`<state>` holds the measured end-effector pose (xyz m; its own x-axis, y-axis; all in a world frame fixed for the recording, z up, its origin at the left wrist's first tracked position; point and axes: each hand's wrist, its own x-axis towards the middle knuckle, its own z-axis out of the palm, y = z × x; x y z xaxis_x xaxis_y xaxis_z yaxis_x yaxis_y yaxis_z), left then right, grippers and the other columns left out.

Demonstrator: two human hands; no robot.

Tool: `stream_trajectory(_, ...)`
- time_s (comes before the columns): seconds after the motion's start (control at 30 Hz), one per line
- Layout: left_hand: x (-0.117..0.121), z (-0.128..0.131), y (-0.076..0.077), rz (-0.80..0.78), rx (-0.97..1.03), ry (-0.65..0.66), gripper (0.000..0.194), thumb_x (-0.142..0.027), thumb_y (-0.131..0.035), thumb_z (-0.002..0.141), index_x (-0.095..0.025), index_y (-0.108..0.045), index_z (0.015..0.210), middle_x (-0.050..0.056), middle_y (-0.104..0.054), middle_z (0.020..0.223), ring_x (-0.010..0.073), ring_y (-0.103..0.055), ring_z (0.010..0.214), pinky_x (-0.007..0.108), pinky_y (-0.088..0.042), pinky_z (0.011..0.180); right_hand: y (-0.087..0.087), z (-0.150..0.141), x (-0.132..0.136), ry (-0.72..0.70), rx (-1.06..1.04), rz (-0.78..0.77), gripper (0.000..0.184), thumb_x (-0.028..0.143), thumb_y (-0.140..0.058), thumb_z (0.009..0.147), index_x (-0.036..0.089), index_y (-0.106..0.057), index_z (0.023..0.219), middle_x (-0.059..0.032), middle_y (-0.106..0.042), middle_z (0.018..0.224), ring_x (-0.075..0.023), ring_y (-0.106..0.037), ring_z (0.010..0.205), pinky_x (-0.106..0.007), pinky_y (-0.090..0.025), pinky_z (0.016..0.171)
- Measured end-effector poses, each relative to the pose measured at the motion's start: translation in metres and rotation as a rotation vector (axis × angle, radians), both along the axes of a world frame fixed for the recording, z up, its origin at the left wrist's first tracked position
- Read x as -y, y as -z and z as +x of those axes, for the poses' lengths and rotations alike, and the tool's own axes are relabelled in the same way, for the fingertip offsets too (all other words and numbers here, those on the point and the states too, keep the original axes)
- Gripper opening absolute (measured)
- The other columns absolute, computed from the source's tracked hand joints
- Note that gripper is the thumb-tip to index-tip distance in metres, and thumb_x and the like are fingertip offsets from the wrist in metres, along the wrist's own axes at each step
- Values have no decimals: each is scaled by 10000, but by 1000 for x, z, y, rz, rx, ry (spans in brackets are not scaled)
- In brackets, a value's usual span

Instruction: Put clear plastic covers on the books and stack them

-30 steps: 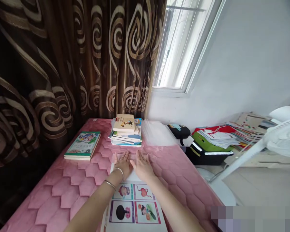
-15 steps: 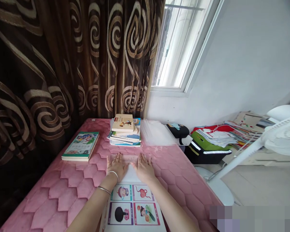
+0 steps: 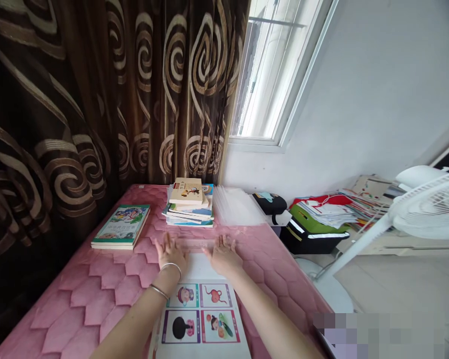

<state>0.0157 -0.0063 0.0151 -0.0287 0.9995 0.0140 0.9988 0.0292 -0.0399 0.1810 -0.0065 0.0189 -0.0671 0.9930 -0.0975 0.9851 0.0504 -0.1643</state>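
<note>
The picture book (image 3: 201,310) lies on the pink mattress (image 3: 105,299). At the picture book's far end, the left hand (image 3: 172,257) and right hand (image 3: 223,256) are palm down, fingers spread, gripping nothing. Beyond the picture book sit a book stack (image 3: 188,205) and clear plastic sheets (image 3: 237,207); left of it, a green-edged book (image 3: 120,227); well right, a white fan (image 3: 362,244).

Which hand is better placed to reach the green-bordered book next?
Probably the left hand: it is nearer to the green-bordered book, which lies to that side. The right hand is farther away, across the illustrated book, near its far right corner.
</note>
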Motion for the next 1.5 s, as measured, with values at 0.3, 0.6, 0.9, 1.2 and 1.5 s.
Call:
stream_trajectory(0.3,1,21,2,-153,158,248,638,-332,-256,877,-167,-174,1488,81,-167,1563,262,-146,1439,600,-17,1128,8,-31,1,-161,-178,-14,673,501,-146,962,82,-196,1486,-130,-246,1532,-202,-157,1433,-376,-131,1144)
stream_trajectory(0.6,7,-31,-4,-73,147,-40,678,-475,-192,911,-106,-198,1480,137,-402,1467,311,-200,1417,580,-36,1135,11,-6,11,-27,-30,22,698,500,-172,961,22,-214,1469,-185,-232,1524,-236,-167,1429,-444,-44,1146)
stream_trajectory(0.9,82,-9,7,-130,208,175,638,-412,-261,907,-111,-242,1470,100,-174,1560,251,-172,1433,420,-176,1163,-8,-15,-6,-63,48,33,609,478,-343,940,46,-456,1353,-219,-404,1436,-314,-301,1362,-460,-204,1093)
stream_trajectory(1.2,85,-18,21,-97,291,189,655,-501,-251,908,-165,-231,1470,79,-126,1560,276,-115,1439,473,-137,1174,-2,-96,-54,-37,-144,66,500,603,-626,731,152,-685,939,-137,-672,1086,-301,-570,1049,-340,-423,855)
stream_trajectory(1.5,86,-15,16,-109,365,203,604,-436,-323,907,-143,-334,1435,120,-309,1508,302,-281,1393,475,-231,1155,5,-115,-47,-38,-102,80,579,544,-642,722,127,-597,1122,-180,-583,1221,-338,-492,1163,-413,-390,909)
